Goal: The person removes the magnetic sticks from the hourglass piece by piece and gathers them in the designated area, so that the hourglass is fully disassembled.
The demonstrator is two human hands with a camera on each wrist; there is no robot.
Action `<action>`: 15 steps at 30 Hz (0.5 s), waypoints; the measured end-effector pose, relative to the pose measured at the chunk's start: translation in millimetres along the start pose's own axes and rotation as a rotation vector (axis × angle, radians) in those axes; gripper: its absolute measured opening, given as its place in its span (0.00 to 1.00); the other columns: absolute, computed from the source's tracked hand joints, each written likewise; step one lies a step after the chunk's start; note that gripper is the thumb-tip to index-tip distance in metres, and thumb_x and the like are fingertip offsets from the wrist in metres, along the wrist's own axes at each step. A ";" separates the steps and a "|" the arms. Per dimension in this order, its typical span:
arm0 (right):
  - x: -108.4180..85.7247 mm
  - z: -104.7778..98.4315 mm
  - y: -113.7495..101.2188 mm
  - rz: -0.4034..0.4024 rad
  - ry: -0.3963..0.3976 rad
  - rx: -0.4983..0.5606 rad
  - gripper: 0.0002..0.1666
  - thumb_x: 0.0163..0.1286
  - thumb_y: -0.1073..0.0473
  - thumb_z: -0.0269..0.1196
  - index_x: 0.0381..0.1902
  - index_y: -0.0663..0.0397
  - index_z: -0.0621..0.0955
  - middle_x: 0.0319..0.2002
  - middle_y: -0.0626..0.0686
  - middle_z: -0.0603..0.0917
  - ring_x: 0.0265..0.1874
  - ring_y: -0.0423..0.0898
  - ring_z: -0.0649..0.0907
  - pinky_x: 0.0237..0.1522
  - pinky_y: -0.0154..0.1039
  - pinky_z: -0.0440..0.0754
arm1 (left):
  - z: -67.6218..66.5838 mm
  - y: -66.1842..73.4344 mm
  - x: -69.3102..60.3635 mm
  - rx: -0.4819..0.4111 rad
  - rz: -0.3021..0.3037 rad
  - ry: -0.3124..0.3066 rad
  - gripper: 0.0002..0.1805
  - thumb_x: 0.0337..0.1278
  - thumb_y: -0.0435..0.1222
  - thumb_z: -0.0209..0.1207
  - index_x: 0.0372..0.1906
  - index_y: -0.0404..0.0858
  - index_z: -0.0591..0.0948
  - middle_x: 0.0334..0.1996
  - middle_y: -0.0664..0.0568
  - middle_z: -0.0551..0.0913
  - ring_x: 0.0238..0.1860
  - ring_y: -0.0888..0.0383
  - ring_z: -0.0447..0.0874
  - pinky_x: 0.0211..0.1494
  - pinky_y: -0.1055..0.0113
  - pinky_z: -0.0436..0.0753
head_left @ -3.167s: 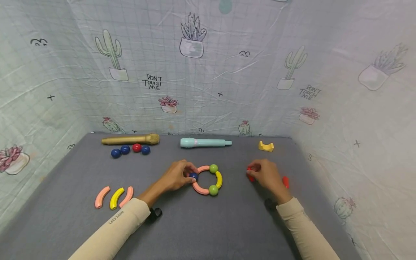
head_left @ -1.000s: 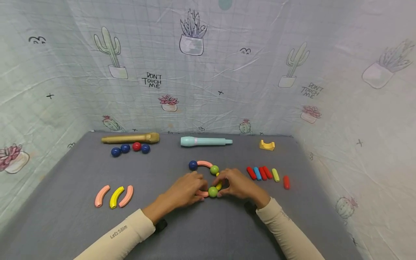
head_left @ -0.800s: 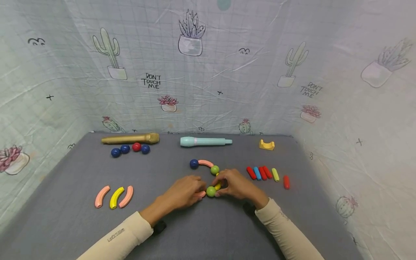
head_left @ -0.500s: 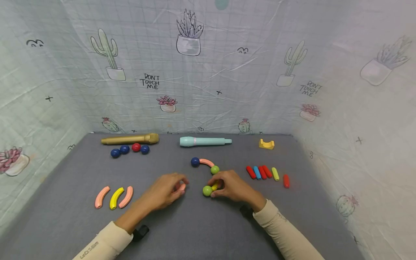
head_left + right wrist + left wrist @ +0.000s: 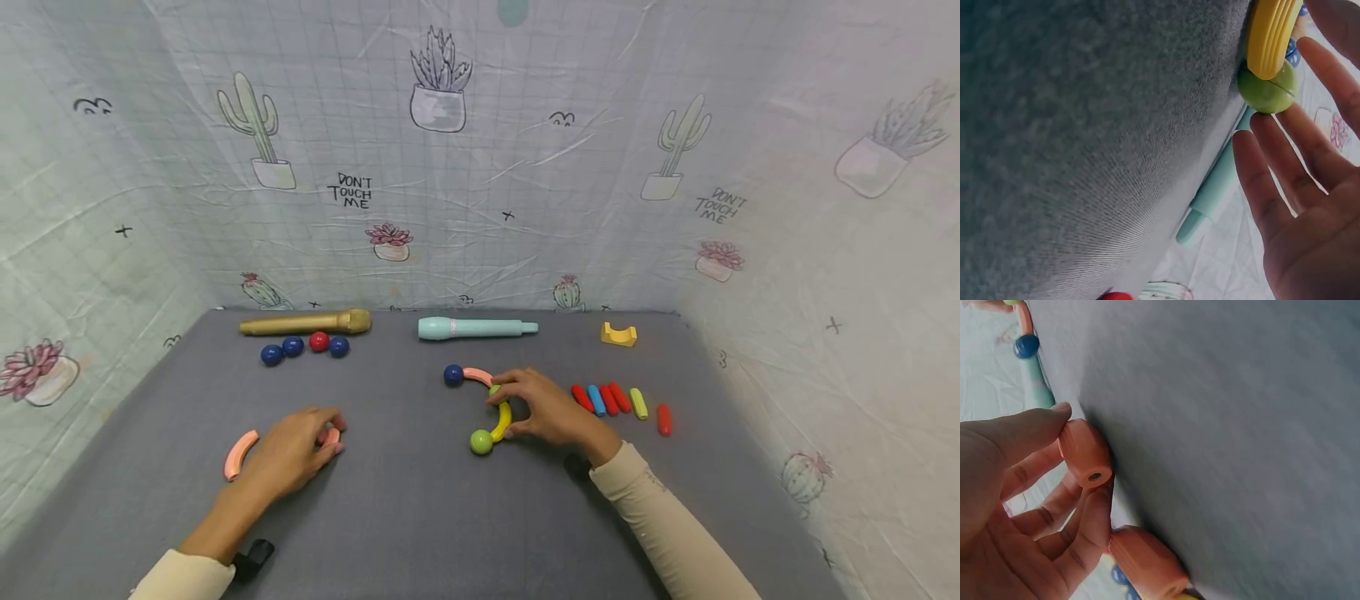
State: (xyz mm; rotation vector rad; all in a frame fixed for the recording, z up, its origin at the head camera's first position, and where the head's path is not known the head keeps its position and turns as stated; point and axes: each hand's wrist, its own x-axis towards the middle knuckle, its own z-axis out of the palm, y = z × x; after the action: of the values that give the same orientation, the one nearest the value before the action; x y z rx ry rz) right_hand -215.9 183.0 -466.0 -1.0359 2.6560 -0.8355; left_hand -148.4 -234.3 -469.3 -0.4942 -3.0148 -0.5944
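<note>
In the head view my left hand (image 5: 296,450) pinches a curved pink stick (image 5: 328,436) at the left. The left wrist view shows the held stick's (image 5: 1088,453) end between thumb and fingers, with another pink stick (image 5: 1147,562) lying close by. My right hand (image 5: 547,408) rests beside a chain at the middle, its fingers extended and touching the upper green ball (image 5: 1266,87). That chain runs from a blue ball (image 5: 453,375) through a pink stick (image 5: 478,376) and the upper green ball to a yellow curved stick (image 5: 502,422) and lower green ball (image 5: 482,442).
A curved pink stick (image 5: 240,455) lies left of my left hand. Farther back are a gold microphone (image 5: 305,322), blue balls (image 5: 272,355), a red ball (image 5: 318,342), a teal microphone (image 5: 477,328) and a yellow cradle block (image 5: 618,335). Short coloured sticks (image 5: 609,400) lie right.
My left hand has pulled a pink stick off the ring and carried it left to the loose curved sticks. My right hand has risen slightly toward the upper green ball, its fingers spread wider.
</note>
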 end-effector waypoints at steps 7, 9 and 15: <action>1.6 3.1 -6.3 0.017 0.025 -0.031 0.25 0.60 0.57 0.81 0.56 0.48 0.88 0.65 0.55 0.79 0.66 0.54 0.78 0.69 0.59 0.76 | -9.7 -6.6 -10.3 0.093 0.003 0.050 0.12 0.58 0.38 0.77 0.44 0.42 0.87 0.36 0.50 0.81 0.37 0.53 0.81 0.40 0.51 0.81; 2.0 4.1 -7.7 0.028 0.032 -0.043 0.25 0.59 0.57 0.82 0.55 0.48 0.89 0.61 0.53 0.80 0.62 0.52 0.79 0.67 0.55 0.78 | -9.4 0.5 -9.0 0.115 0.027 0.087 0.14 0.56 0.38 0.78 0.46 0.42 0.88 0.36 0.49 0.80 0.37 0.50 0.80 0.41 0.49 0.80; 1.9 7.5 -11.2 0.044 0.051 -0.058 0.22 0.59 0.57 0.82 0.52 0.46 0.90 0.53 0.50 0.79 0.53 0.49 0.80 0.57 0.48 0.80 | 6.7 48.5 11.1 0.075 0.126 0.051 0.24 0.57 0.43 0.78 0.57 0.43 0.86 0.44 0.49 0.80 0.44 0.53 0.78 0.43 0.55 0.79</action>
State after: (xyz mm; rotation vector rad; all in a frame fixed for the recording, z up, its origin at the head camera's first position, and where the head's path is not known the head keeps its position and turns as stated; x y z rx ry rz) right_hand -208.3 171.8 -465.9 -0.9786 2.7504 -0.7906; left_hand -143.5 -185.9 -456.8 -0.6488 -2.9175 -0.4764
